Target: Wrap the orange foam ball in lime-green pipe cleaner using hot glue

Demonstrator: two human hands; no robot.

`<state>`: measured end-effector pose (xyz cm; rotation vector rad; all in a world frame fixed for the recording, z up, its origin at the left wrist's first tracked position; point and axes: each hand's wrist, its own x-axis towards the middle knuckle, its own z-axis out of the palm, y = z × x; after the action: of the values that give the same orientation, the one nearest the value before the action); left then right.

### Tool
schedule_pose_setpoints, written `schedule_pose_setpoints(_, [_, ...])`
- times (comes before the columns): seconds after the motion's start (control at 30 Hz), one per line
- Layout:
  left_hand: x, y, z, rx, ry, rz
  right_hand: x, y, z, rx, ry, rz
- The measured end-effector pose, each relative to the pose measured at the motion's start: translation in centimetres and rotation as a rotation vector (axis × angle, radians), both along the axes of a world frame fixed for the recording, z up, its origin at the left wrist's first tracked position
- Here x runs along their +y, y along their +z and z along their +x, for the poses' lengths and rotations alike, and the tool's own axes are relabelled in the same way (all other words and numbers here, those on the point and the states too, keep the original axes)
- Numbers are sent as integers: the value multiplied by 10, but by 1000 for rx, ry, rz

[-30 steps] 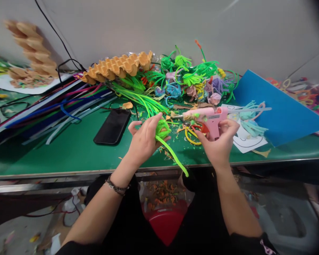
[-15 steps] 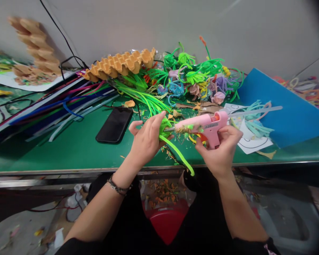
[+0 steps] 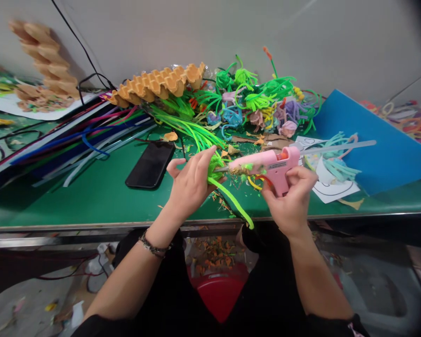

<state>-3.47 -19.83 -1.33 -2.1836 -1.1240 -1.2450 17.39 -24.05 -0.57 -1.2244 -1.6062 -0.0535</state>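
Observation:
In my left hand [image 3: 192, 181] is a small bright green piece [image 3: 214, 166], partly hidden by the fingers. A green pipe cleaner [image 3: 235, 201] sticks out from it toward the table's front edge. My right hand [image 3: 292, 199] is wrapped round the handle of a pink hot glue gun [image 3: 266, 164], its barrel smeared with bits of stuck material. The gun's metal nozzle points left and meets the green piece; whether glue is coming out cannot be seen. A clear glue stick [image 3: 340, 148] juts from the gun's back end.
A black phone [image 3: 150, 164] lies left of my hands on the green table [image 3: 101, 206]. Behind are an egg carton [image 3: 157, 84] and a heap of pipe-cleaner shapes [image 3: 263, 100]. Bundled pipe cleaners [image 3: 87, 140] lie left; a blue board [image 3: 372, 150] leans right. Scraps litter the middle.
Both hands have shifted very slightly to the left, together with the green piece and the glue gun. The nozzle stays at the green piece.

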Motion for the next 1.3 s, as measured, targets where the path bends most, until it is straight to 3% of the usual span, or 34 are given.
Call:
schedule_pose_setpoints(0.6, [-5,5,-2,8,19,-25,4,-1,11,-31,-53,-1])
schedule_pose_setpoints(0.8, [-4,4,-2,-62,-5,-66,24,-7,40,-116,-256,72])
schedule_pose_setpoints(1.1, [-3,4,0,-24,-32,-53,73,-47,64,-320,-170,-318])
schedule_pose_setpoints(1.3, [-3,2,2,7,-29,-28,70,-46,55,-418,-136,-425])
